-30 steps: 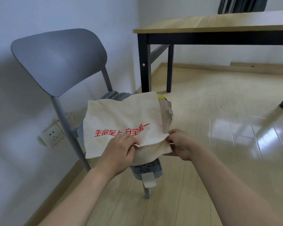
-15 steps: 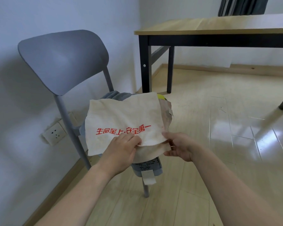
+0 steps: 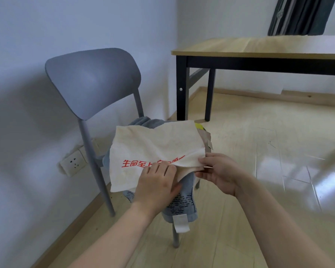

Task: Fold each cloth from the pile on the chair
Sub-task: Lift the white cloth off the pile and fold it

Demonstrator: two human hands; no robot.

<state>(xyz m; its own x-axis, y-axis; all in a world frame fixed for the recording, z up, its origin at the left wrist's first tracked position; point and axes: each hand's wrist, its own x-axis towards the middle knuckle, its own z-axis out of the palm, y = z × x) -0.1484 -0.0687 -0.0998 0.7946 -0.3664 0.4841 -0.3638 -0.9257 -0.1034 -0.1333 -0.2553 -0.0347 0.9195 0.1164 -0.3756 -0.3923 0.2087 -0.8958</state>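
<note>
both hands grasp cream cloth (image 3: 155,144) over chair (image 3: 93,78) pile: left hand (image 3: 156,182) mid-edge, right hand (image 3: 217,173) pinching corner.

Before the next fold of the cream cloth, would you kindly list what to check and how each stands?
1. Right hand pinches the cloth at its right edge: ok.
2. Left hand presses the cloth down mid-front: ok.
3. Cloth flat: not ok, it is puckered between the hands.
4. Cloth rests on the pile on the chair: ok.
5. Corners aligned: cannot tell, near ones hidden.
</note>
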